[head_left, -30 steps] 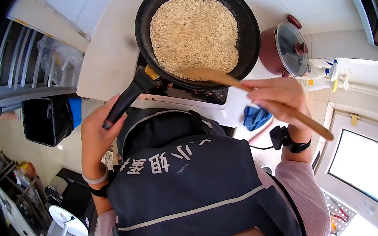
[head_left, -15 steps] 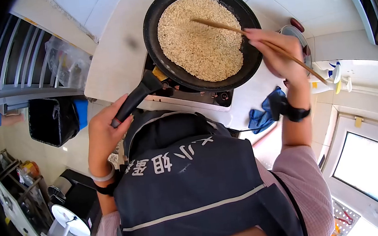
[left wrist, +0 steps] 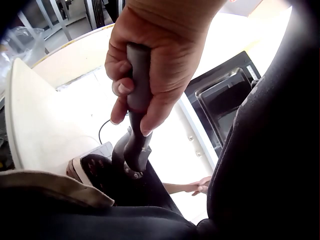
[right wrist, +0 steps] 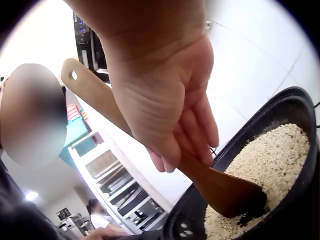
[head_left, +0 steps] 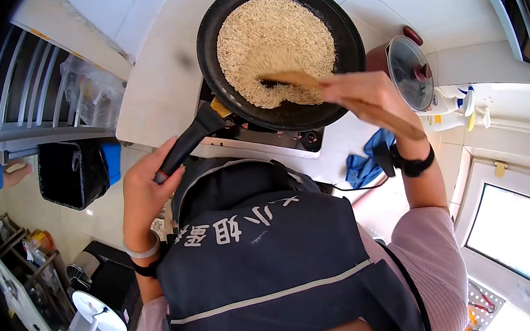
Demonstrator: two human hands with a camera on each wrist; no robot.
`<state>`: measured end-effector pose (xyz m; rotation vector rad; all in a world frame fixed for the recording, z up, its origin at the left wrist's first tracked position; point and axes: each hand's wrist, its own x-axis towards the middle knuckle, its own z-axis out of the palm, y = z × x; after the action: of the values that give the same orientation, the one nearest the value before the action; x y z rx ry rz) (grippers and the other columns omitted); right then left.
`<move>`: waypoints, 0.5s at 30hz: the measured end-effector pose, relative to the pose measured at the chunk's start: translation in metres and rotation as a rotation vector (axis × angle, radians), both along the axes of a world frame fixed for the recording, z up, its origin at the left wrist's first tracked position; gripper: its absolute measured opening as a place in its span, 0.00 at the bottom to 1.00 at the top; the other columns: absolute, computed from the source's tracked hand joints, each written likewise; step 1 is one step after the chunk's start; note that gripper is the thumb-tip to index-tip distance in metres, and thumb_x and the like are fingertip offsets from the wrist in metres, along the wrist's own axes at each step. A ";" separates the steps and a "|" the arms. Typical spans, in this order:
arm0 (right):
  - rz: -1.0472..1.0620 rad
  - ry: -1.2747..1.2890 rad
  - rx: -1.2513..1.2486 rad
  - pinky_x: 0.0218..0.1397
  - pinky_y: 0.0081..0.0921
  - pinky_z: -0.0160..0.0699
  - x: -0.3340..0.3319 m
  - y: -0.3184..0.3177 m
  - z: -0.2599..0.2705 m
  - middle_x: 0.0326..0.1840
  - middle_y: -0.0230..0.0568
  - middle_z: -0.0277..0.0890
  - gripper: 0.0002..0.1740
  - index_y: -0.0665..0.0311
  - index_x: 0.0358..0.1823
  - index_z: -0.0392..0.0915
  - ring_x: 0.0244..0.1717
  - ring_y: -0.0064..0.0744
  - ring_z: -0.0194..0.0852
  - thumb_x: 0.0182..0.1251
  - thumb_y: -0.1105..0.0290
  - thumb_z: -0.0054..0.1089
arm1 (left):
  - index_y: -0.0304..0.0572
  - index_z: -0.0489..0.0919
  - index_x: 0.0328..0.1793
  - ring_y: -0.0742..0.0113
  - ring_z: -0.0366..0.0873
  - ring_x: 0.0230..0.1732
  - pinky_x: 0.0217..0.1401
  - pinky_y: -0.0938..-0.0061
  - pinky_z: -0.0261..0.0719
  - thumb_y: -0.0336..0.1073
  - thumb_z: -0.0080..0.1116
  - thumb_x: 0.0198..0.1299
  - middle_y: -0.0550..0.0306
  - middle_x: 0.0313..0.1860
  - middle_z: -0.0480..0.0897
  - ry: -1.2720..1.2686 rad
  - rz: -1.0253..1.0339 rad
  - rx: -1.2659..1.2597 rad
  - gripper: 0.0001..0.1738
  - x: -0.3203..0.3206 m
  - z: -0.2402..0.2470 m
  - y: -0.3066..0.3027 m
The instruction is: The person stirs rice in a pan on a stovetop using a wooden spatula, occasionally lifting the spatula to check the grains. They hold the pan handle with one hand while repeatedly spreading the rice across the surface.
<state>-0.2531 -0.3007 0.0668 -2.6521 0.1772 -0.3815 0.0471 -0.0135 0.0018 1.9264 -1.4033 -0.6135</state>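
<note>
A black pan holds a broad layer of pale grains on the stove. The left hand is wrapped round the pan's black handle; in the left wrist view that hand grips the handle from above. Between thumb and fingers the right hand holds a wooden spatula, its blade in the grains near the pan's close side. The right wrist view has the right hand round the spatula, blade tip among the grains, dark pan surface showing beside it.
Right of the pan stands a lidded red pot, with a blue cloth nearer the body and spray bottles behind. To the left are a black bin and a plastic bag. Another person's arm shows at far left.
The spatula went from the pan's near edge out to the middle, then back toward the body, opening a small dark gap in the grains. The left hand keeps its grip; the pan shifted slightly in view.
</note>
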 end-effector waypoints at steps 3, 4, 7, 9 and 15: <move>-0.127 -0.149 -0.059 0.35 0.26 0.82 0.020 -0.015 -0.029 0.36 0.45 0.86 0.10 0.64 0.43 0.86 0.32 0.40 0.86 0.60 0.75 0.68 | 0.44 0.81 0.63 0.64 0.75 0.25 0.33 0.75 0.74 0.26 0.71 0.48 0.52 0.30 0.81 0.003 0.005 0.037 0.30 -0.001 0.002 0.000; -0.273 -0.198 0.066 0.35 0.23 0.81 0.025 -0.016 -0.031 0.35 0.43 0.86 0.08 0.64 0.43 0.86 0.31 0.33 0.85 0.62 0.74 0.68 | 0.44 0.81 0.63 0.64 0.75 0.25 0.33 0.75 0.74 0.26 0.71 0.48 0.52 0.30 0.81 -0.002 0.000 0.036 0.30 -0.001 0.001 0.000; -0.502 -0.283 0.237 0.34 0.18 0.78 0.028 -0.009 -0.029 0.32 0.37 0.86 0.07 0.63 0.42 0.87 0.29 0.19 0.80 0.65 0.71 0.68 | 0.44 0.81 0.63 0.64 0.75 0.26 0.33 0.75 0.74 0.26 0.71 0.49 0.52 0.31 0.81 0.023 0.006 -0.036 0.30 -0.001 0.001 -0.001; -0.727 -0.399 0.316 0.34 0.16 0.78 0.008 -0.008 -0.025 0.33 0.36 0.86 0.08 0.66 0.44 0.85 0.29 0.18 0.79 0.68 0.71 0.67 | 0.44 0.81 0.62 0.63 0.76 0.26 0.33 0.74 0.75 0.26 0.70 0.49 0.51 0.31 0.81 0.002 0.010 0.037 0.30 -0.002 0.007 -0.002; -1.037 -0.429 0.400 0.38 0.18 0.85 -0.058 0.006 -0.004 0.42 0.46 0.84 0.13 0.73 0.50 0.81 0.40 0.33 0.88 0.71 0.71 0.63 | 0.44 0.81 0.62 0.59 0.76 0.26 0.33 0.72 0.75 0.27 0.70 0.49 0.50 0.31 0.81 -0.010 0.007 0.030 0.29 -0.001 0.006 -0.002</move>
<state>-0.3115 -0.2947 0.0629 -1.8305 1.3273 -1.0739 0.0457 -0.0159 0.0081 1.9596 -1.4008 -0.6258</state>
